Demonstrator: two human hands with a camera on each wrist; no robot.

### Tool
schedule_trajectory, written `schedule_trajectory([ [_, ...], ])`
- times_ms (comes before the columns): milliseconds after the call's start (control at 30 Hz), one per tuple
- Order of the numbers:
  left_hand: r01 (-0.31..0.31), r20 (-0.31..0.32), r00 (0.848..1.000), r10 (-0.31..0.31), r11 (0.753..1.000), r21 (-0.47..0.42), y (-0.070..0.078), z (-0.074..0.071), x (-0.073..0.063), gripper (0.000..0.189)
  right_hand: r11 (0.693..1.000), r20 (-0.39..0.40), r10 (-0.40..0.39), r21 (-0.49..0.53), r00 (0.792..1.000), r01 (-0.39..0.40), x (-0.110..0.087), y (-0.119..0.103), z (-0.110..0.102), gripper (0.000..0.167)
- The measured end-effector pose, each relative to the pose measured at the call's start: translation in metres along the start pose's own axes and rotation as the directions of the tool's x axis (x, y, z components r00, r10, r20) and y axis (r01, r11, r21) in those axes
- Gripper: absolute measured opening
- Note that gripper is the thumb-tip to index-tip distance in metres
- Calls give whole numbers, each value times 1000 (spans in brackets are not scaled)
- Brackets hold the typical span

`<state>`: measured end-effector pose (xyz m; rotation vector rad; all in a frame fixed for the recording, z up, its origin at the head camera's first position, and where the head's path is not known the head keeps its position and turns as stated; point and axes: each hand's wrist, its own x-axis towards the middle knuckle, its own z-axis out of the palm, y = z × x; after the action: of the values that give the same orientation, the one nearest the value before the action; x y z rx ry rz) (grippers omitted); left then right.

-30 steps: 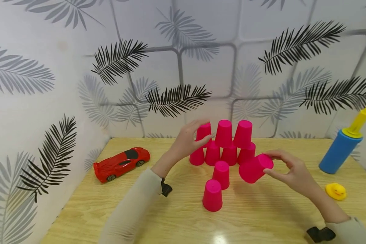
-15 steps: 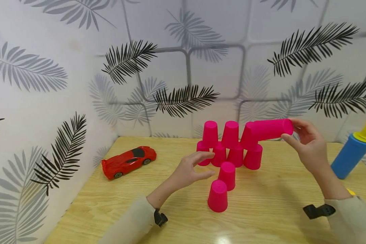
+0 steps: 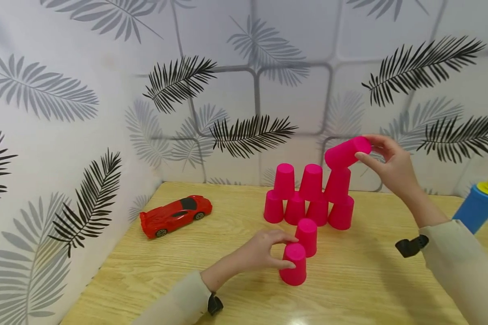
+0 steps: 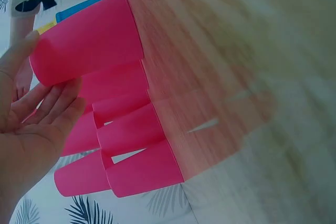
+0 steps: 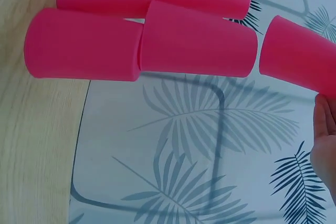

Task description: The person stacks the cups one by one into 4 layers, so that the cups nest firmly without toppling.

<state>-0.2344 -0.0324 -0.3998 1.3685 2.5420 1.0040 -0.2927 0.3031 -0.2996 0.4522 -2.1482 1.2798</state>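
Note:
In the head view my left hand has its thumb and fingers around the front pink cup, which stands upside down on the table. The left wrist view shows the thumb at one side of this cup and the fingers at the other. Farther right, my right hand holds a tilted pink cup by its base end, just above the right cup of a stack's upper row. Three cups form that row, over a lower row of several. Another pink cup stands behind the front one.
On the wooden table, a red toy car sits at the left. A blue pump with a yellow top stands at the right edge. The leaf-patterned wall rises close behind the stack.
My right hand has lifted its cup from beside the stack to above the upper row's right end. My left hand has come down from the stack's left side to the front cup.

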Motion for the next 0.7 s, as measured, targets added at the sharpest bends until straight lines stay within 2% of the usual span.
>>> schedule_trajectory([
  [233, 36, 6, 999, -36, 999, -5, 0, 0, -1, 48, 994, 113, 10, -107, 994, 3, 16, 5, 3, 49],
  [433, 48, 7, 999, -48, 999, 0, -2, -1, -3, 48, 973, 187, 83, -229, 979, -39, 30, 0, 7, 51],
  [700, 32, 8, 999, -32, 999, 28, -5, -1, -2, 48, 961, 256, 129, -269, 958, -57, 43, -2, 14, 52],
])
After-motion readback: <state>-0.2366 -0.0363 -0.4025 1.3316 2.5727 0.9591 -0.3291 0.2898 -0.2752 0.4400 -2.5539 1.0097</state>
